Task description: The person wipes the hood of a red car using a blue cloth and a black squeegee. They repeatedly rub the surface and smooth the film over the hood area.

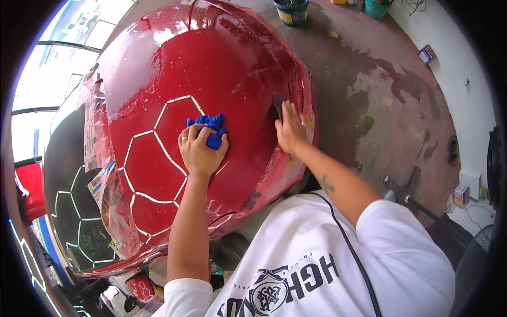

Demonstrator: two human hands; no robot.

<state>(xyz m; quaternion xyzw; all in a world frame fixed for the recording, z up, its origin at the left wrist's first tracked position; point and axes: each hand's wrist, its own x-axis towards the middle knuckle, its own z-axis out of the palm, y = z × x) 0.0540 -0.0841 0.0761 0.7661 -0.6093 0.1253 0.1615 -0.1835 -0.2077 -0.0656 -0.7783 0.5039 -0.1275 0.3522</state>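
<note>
A glossy red car hood [232,68] fills the middle of the view, with bright hexagonal light lines mirrored in its paint. My left hand [203,153] is closed round a bunched blue cloth [214,122] and rests on the hood. To the right, near the hood's edge, my right hand [291,129] lies on the paint with its fingers together. Under its fingertips pokes out a small dark grey sheet [277,105], which looks like sandpaper; most of it is hidden. Water drops and pale wet streaks show on the hood's far left part.
Newspaper and plastic masking [97,137] run along the windshield side at left, beside the dark glass [68,206]. Masking film [274,182] covers the near right edge. A dark bucket [292,13] stands on the stained floor [364,100]. A black metal stand [406,185] is at right.
</note>
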